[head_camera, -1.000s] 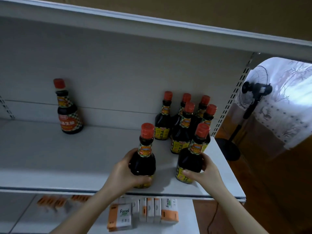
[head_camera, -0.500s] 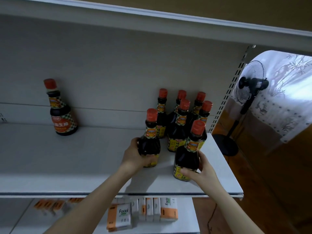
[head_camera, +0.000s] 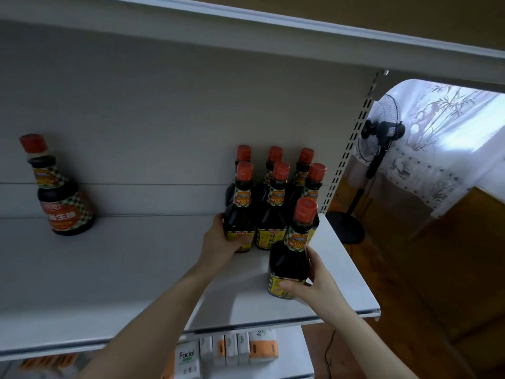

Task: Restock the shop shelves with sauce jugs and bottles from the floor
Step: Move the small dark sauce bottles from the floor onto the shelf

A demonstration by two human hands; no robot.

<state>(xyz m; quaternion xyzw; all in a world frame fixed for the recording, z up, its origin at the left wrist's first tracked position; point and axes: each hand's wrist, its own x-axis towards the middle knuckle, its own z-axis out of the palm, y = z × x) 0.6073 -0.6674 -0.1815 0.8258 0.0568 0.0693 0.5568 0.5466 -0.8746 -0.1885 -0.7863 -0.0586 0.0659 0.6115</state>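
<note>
Red-capped bottles [head_camera: 276,214], eight, left hand [head_camera: 220,243] gripping one, right hand [head_camera: 314,283] another

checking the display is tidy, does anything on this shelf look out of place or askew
One squat dark sauce bottle with a checked orange label stands alone at the far left of the white metal shelf, apart from the red-capped bottle cluster on the right. Nothing looks spilled or damaged.

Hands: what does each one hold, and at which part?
Left hand grips the row bottle at its lower body; right hand grips the front bottle low on its body, near the base.
</note>
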